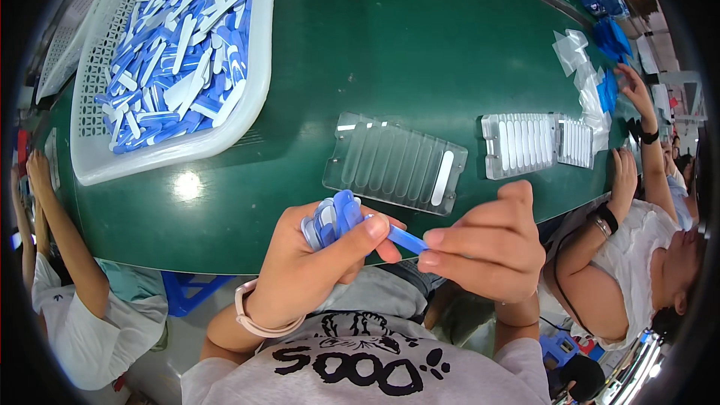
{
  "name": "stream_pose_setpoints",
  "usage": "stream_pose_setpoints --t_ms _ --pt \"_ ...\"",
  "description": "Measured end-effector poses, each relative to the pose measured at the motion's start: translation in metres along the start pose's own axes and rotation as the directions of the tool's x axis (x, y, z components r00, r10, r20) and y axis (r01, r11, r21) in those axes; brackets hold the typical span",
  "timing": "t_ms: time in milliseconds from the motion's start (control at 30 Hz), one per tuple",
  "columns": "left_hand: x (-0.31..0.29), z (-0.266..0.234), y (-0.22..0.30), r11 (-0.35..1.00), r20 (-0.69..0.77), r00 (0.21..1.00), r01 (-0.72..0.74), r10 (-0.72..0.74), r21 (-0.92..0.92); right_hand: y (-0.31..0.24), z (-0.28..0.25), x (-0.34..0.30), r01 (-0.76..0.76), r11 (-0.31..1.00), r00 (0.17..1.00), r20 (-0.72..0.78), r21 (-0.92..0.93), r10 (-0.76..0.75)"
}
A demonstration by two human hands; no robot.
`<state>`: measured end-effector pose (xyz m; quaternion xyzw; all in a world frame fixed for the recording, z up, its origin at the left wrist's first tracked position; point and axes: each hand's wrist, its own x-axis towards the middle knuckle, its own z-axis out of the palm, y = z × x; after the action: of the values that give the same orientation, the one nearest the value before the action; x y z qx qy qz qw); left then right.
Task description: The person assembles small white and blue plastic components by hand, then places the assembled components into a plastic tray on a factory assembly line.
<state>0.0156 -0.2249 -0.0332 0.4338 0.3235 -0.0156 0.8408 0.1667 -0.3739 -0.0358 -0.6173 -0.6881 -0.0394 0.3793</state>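
Note:
My left hand (315,259) is closed around a bunch of flat, round-ended strips (325,221), blue on some faces and white on others. Between my right hand's (487,244) thumb and forefinger is the end of one blue strip (406,240), which slants out from the left hand, its other end by my left thumb. Just beyond my hands lies a clear slotted tray (375,161) on the green table. A single white strip (442,178) fills its rightmost slot, while the other slots hold none.
A white perforated basket (262,67) heaped with loose blue and white strips stands at the far left. Two filled clear trays (491,146) sit to the right, beside clear plastic bags (592,97). Co-workers' hands (626,172) are at the right and left table edges.

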Motion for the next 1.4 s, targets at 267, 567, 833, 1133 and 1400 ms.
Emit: stream_pose_setpoints --t_ms 267,567,833,1133,1400 --pt "-0.003 -0.003 -0.008 0.955 0.11 0.99 0.118 -0.091 -0.273 0.026 -0.006 0.009 -0.558 0.826 0.83 0.02 0.078 0.558" --pt "-0.008 -0.012 -0.014 0.996 0.116 0.993 -0.034 0.024 0.082 0.037 -0.006 0.037 -0.52 0.84 0.776 0.325 -0.153 0.54" --pt "-0.009 -0.011 -0.011 0.999 0.037 0.999 -0.027 0.026 0.033 0.042 -0.01 0.033 -0.553 0.832 0.716 0.488 -0.04 0.499" --pt "-0.007 -0.011 -0.02 0.986 0.126 0.988 -0.105 0.089 0.127 0.026 -0.009 0.023 -0.585 0.766 0.811 0.224 0.266 0.541" --pt "-0.006 -0.002 -0.021 0.97 0.071 0.99 -0.136 0.124 0.201 -0.025 0.013 0.005 -0.526 0.815 0.804 -0.17 0.244 0.57"
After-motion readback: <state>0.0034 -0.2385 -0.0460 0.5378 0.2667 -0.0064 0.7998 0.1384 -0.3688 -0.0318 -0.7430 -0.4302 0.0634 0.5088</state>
